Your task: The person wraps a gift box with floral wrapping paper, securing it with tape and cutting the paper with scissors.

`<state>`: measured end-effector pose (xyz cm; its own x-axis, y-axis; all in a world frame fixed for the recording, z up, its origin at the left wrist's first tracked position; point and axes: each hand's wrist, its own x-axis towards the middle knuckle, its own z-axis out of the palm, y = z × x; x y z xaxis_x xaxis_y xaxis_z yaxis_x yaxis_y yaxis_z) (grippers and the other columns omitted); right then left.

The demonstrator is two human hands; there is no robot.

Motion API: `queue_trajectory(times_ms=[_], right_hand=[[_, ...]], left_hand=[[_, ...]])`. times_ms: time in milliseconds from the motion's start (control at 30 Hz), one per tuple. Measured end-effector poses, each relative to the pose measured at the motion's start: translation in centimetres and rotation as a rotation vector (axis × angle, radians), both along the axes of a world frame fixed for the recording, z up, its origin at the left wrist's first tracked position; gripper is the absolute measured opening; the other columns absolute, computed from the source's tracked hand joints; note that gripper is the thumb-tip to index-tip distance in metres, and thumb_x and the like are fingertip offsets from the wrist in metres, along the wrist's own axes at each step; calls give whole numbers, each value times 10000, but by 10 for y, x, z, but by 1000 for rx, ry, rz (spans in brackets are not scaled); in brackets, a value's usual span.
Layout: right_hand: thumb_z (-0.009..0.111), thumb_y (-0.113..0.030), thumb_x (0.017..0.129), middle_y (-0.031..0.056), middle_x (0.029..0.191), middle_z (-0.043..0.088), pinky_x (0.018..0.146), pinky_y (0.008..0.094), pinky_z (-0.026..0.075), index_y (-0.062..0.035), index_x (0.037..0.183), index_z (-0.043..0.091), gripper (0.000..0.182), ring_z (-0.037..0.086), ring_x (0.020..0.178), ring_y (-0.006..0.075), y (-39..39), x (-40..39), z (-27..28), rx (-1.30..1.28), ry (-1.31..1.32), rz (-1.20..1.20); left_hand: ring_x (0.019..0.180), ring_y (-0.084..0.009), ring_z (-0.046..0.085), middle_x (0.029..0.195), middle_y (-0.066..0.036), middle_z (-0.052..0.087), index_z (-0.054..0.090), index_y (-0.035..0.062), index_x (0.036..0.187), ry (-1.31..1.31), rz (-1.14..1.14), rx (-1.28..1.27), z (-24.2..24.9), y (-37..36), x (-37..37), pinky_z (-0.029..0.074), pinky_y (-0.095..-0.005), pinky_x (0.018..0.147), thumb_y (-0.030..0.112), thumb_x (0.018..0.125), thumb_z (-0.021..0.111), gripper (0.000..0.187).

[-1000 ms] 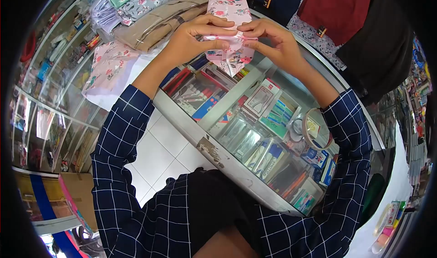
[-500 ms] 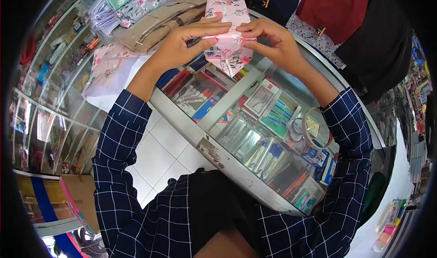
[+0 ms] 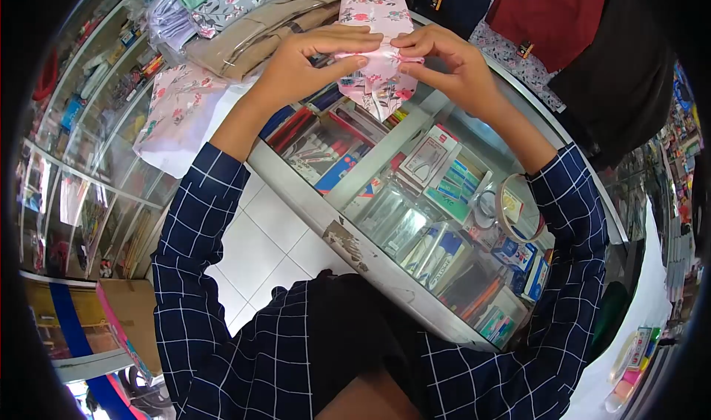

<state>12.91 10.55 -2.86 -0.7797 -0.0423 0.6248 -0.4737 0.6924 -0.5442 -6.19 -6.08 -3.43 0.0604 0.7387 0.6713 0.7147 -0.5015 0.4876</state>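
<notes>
The left hand and right hand meet fingertip to fingertip, each pinching closed on a fold of pink floral wrapping paper held just above the glass counter. A tape roll lies on the glass near the right sleeve; folded fabric packs sit beyond the left hand.

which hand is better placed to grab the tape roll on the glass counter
Right, probably. The tape roll lies on the glass beside the right forearm, below the right hand; the left hand is farther across. Both pinch the floral paper.
</notes>
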Motion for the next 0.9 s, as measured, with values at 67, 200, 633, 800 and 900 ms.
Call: queue_trajectory(times_ms=[67, 200, 633, 800, 900], right_hand=[[659, 22, 833, 126, 1142, 586, 900, 299, 473, 0, 955, 615, 131, 569, 1047, 168, -1, 1, 2, 24, -14, -22], [689, -10, 817, 107, 1115, 583, 892, 292, 472, -2, 947, 596, 160, 569, 1018, 153, -2, 3, 4, 66, 9, -53], [773, -111, 733, 121, 980, 502, 826, 337, 415, -14, 948, 481, 375, 499, 913, 267, -18, -7, -2, 494, 222, -297], [739, -73, 764, 87, 997, 494, 864, 296, 407, -4, 997, 499, 342, 506, 947, 193, -8, -6, -1, 310, 127, -161], [722, -86, 779, 83, 999, 507, 876, 295, 407, -10, 1024, 518, 328, 510, 971, 185, -7, -4, -1, 233, 83, -130]], left_hand=[[1115, -183, 592, 1124, -59, 676, 715, 68, 1009, -31, 32, -12, 3, 0, 4, 421, -321, 997, 123, 791, 741, 227], [1063, -192, 599, 1062, -87, 669, 684, 30, 938, 3, 23, -58, 10, 8, 7, 432, -319, 951, 80, 771, 748, 186], [964, -267, 581, 987, -79, 627, 590, 44, 914, 239, 89, 115, 11, 8, 15, 436, -355, 856, 193, 685, 796, 343], [977, -282, 561, 982, -87, 598, 574, 43, 931, 243, 109, 89, 8, 8, 16, 433, -360, 862, 210, 701, 782, 352], [993, -288, 547, 993, -93, 585, 563, 46, 942, 326, 122, 127, 8, 10, 14, 430, -360, 865, 215, 710, 775, 357]])
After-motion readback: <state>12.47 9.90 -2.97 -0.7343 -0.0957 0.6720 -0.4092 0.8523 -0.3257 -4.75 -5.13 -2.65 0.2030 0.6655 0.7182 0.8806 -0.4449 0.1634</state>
